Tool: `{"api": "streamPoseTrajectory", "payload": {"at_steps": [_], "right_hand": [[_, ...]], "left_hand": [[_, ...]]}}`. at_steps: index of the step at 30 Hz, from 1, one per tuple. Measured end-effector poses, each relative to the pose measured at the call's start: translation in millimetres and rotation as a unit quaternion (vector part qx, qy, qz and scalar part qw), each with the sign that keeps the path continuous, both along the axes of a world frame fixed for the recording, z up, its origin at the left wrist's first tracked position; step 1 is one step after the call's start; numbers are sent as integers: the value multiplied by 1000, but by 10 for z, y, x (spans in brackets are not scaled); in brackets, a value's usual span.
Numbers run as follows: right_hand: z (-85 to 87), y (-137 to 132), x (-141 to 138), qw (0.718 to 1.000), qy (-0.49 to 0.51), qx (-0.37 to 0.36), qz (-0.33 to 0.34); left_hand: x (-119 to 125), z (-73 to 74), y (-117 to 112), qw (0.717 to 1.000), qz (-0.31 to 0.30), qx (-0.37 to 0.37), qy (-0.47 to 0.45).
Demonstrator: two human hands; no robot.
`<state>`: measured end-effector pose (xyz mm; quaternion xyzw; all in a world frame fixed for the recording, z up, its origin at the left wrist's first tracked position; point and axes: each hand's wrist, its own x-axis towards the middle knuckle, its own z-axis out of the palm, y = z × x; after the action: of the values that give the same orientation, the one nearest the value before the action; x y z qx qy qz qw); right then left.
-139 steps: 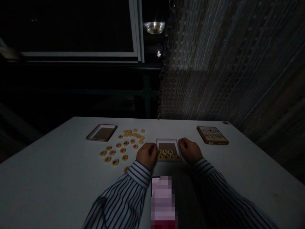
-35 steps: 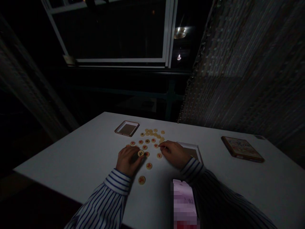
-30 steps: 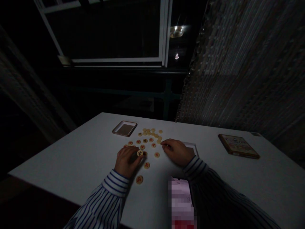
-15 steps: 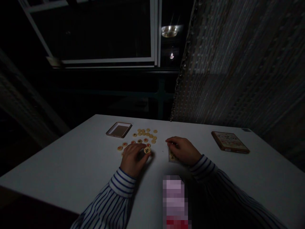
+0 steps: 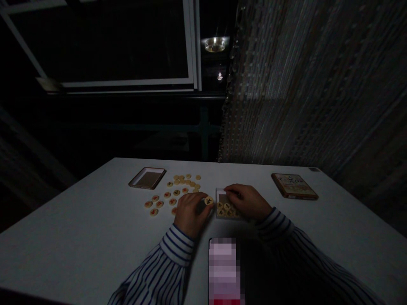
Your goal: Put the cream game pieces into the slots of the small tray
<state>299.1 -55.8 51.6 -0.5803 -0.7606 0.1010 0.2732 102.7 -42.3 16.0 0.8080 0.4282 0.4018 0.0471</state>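
pinching a round piece [image 5: 208, 201] by its edge between thumb and fingertips of the left hand [image 5: 190, 214]. holding the right hand [image 5: 252, 202] half curled over the right part of a small tray [image 5: 222, 192] of marked pieces [image 5: 227, 206], just right of the left hand; cannot tell whether gripping anything there. showing loose pieces [image 5: 167, 195] left of and beyond the left hand, an open box [image 5: 148, 178] past them, a flat box [image 5: 294, 186] well right of the right hand, and a phone [image 5: 224, 271] nearer than either hand.
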Motion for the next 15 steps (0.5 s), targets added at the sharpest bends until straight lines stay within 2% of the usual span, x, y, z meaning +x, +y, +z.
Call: {"api": "streamPoseTrajectory", "payload": {"at_steps": [9,15], "right_hand": [[-20,20,147,1000,-2,9,-3],[-39,37,177,1000,-6,7,-2]], "left_hand": [[273,27,134,999,-15,-28,-12],[416,-27,216,998,-21,-42,-51]]}}
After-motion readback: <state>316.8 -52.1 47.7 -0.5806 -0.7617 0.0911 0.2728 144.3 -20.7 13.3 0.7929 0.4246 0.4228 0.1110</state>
